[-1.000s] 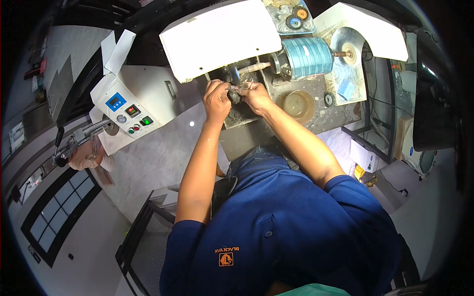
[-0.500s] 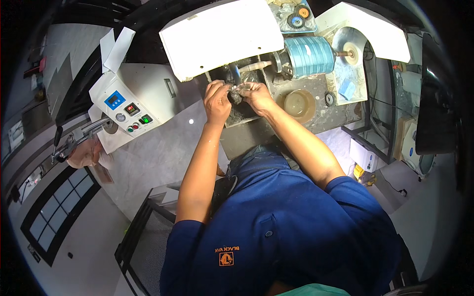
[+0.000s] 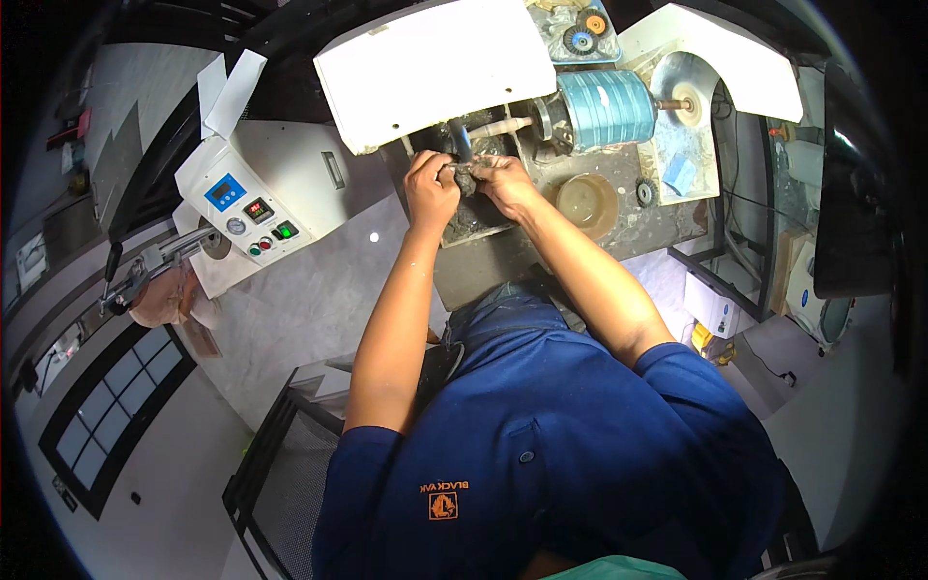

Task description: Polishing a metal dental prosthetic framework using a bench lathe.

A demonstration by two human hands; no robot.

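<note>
A small, dirty grey piece (image 3: 465, 181), too smeared to tell its kind, is gripped between both hands in front of a lathe. My left hand (image 3: 431, 190) has its bent fingers closed on the piece's left side. On its right side, my right hand (image 3: 504, 184) pinches it, its fingertips grey with wet grit. Just beyond the fingers is a bluish wheel (image 3: 463, 142) at the end of a tapered shaft (image 3: 500, 128). Whether the piece touches the wheel cannot be made out. The shaft runs from a motor (image 3: 607, 109) wrapped in light blue plastic.
A white hood (image 3: 435, 72) overhangs the wheel. To the right of my hands stands a bowl (image 3: 611, 215) of cloudy liquid, with a small dark brush wheel (image 3: 646, 193) nearby. A pale buffing wheel (image 3: 688, 104) is at the motor's other end. A white control box (image 3: 253, 217) stands left.
Both hands have shifted slightly, and the grey piece has turned between the fingers. My left hand is a little further right and nearer me.
</note>
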